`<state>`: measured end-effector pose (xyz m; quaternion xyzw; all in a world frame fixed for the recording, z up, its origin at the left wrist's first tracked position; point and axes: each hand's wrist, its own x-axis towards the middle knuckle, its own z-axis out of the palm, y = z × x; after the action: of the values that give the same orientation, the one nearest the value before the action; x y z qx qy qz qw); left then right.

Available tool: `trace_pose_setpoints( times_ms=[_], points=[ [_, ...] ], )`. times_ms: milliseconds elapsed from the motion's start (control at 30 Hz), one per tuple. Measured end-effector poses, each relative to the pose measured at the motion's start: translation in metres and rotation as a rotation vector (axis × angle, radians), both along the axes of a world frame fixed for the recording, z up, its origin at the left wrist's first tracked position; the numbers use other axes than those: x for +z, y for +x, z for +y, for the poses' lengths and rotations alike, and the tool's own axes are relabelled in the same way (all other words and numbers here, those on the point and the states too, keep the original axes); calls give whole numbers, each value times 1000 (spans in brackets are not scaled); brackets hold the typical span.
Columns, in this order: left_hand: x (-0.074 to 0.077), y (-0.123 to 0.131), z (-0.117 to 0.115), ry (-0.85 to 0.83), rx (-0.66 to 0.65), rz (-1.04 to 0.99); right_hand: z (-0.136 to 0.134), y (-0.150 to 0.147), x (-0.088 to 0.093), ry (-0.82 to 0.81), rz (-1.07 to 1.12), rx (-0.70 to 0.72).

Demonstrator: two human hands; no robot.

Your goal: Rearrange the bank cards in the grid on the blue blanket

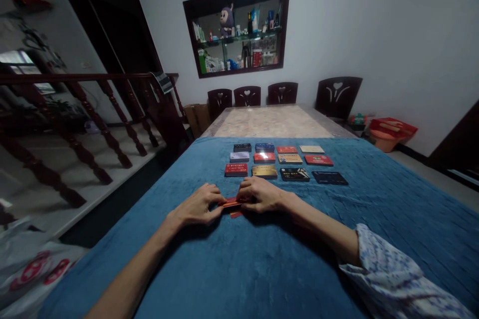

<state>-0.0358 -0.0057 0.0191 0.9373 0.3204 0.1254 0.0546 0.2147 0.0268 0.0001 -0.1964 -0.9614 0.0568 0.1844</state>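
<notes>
A small stack of red cards (231, 203) is gripped at its two ends, just above the blue cloth (239, 269). My left hand (200, 203) is closed on its left end, thumb at the near side. On the right end, my right hand (259, 193) is closed with curled fingers. Below the stack, another red and orange card (236, 215) shows in part. Rows of card stacks lie beyond my hands, among them a red stack (236, 169), a gold stack (264, 171), a black stack (294, 174) and a dark card stack (330, 178).
The blue cloth covers the near part of a long table (269, 122). Dark chairs (282, 93) stand at its far end. A wooden railing (101, 94) runs along the left, with white plastic bags (33, 264) near the table's left side.
</notes>
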Motion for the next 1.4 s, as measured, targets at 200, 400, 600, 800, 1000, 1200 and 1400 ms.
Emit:
trace_pose_setpoints(
  times_ms=[200,400,600,800,1000,1200,1400],
  points=[
    [-2,-8,7,-19,14,-128,2,1,-2,17,60,-51],
    [-12,-14,18,15,54,-217,6,-3,-15,12,134,-194],
    [-19,-14,22,49,101,-215,7,-4,-22,60,94,-278],
    [-26,-14,25,74,107,-247,6,-7,-23,115,31,-325],
    [-32,-14,27,82,109,-254,7,-9,-29,129,13,-360],
    [-43,-15,32,75,115,-221,5,-10,-27,97,-24,-380],
    [-47,-10,32,90,142,-280,1,-12,-22,70,-32,-405]
  ],
)
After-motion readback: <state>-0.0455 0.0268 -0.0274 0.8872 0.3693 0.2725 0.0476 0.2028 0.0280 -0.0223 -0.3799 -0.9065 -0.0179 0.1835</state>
